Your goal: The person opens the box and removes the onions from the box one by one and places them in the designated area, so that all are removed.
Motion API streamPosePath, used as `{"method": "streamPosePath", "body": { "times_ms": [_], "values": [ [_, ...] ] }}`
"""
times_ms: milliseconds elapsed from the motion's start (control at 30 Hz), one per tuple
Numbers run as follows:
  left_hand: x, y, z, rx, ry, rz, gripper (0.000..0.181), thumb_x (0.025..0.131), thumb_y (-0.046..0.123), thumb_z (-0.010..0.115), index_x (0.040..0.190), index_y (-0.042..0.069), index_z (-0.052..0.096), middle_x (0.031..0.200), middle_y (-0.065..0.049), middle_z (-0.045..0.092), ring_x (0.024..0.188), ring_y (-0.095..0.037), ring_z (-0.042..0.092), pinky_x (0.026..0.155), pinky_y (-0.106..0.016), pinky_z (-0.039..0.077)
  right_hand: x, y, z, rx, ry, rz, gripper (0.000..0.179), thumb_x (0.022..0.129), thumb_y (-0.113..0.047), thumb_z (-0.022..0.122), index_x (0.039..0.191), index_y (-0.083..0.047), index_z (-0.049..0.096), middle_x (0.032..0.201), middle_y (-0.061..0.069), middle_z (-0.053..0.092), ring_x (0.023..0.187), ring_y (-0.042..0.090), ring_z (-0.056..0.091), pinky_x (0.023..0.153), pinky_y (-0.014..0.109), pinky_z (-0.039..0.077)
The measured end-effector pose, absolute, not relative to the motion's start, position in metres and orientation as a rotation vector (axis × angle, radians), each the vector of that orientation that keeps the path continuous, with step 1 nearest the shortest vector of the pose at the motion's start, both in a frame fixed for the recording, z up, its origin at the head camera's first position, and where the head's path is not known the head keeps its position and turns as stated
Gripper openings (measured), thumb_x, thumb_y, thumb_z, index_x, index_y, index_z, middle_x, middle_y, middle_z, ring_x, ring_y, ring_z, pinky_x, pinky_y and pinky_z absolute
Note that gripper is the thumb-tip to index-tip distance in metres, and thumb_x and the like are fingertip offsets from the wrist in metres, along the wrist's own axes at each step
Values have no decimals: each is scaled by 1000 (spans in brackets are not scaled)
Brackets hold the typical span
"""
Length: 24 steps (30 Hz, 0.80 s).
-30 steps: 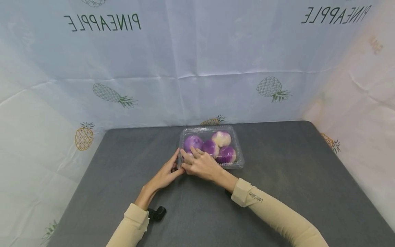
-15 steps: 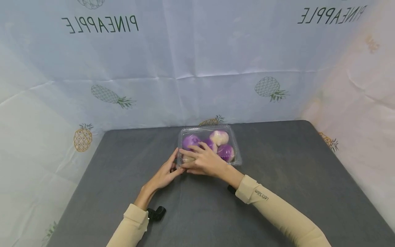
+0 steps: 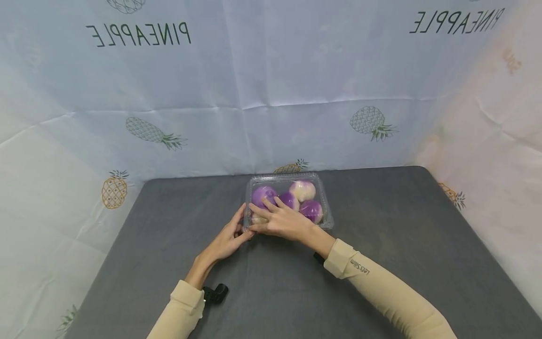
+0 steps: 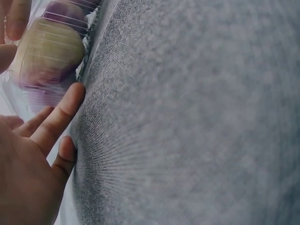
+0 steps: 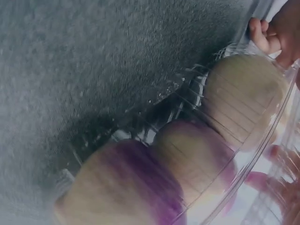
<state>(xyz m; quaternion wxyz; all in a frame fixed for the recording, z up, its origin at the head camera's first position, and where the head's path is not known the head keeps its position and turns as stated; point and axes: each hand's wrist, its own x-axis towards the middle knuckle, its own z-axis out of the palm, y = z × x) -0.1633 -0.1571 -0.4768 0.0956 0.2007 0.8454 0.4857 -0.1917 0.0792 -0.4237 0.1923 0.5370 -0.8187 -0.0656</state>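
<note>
A clear plastic clamshell box [image 3: 283,177] with its lid down holds several purple-and-white turnips [image 3: 302,190]. My left hand [image 3: 226,240] lies along the box's left side, thumb near the front-left corner. In the left wrist view, its fingers [image 4: 58,122] stretch out beside the box, close over the tabletop. Across the front-left part of the lid spreads my right hand [image 3: 288,223], fingers straight and apart, thumb side near the front edge. Turnips [image 5: 117,183] show through the ribbed clear wall in the right wrist view, with the left hand [image 5: 276,40] at the far corner.
The box stands near the back edge of a dark grey table [image 3: 377,263]. Behind and at both sides hangs a pale cloth [image 3: 271,70] printed with pineapples. A black wrist strap piece [image 3: 216,293] hangs by the left sleeve.
My right hand has shifted slightly right over the lid, and its fingers are more spread than a second ago. The left hand and the box have hardly moved.
</note>
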Motion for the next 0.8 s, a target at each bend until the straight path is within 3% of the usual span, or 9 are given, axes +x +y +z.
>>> {"method": "streamPosePath", "body": {
  "times_ms": [233,433,533,667,800],
  "values": [
    [-162,-156,-478,598,2513,1445,84,101,16,61,163,0,7,159,-30,36,78,-9,63,67,-21,44,-191,74,-424,1500,-2179,-282,39,91,-38,74,130,-36,69,147,11,60,125,38,65,99,48,55],
    [-162,-158,-480,592,2503,1456,83,102,18,59,164,2,6,161,-29,34,86,-16,67,74,-23,46,-189,74,-428,1474,-2078,-400,38,94,-35,70,132,-33,68,143,9,62,123,35,66,98,43,56],
    [-162,-159,-480,603,2497,1450,82,104,21,57,164,2,5,151,-27,49,91,-18,69,82,-26,48,-188,73,-429,1467,-2055,-428,37,96,-31,69,132,-33,68,142,9,63,123,34,67,98,41,57],
    [-161,-158,-478,609,2491,1433,81,105,25,54,164,3,2,126,-16,69,95,-15,71,94,-33,49,-188,72,-429,1474,-2061,-442,37,96,-27,68,133,-32,68,142,9,64,122,33,68,98,40,57],
    [-161,-158,-477,604,2484,1428,82,106,27,53,165,5,1,118,-12,73,95,-14,71,98,-36,47,-188,71,-430,1479,-2054,-437,36,96,-23,68,131,-31,69,140,9,65,120,32,69,97,39,57]
  ]
}}
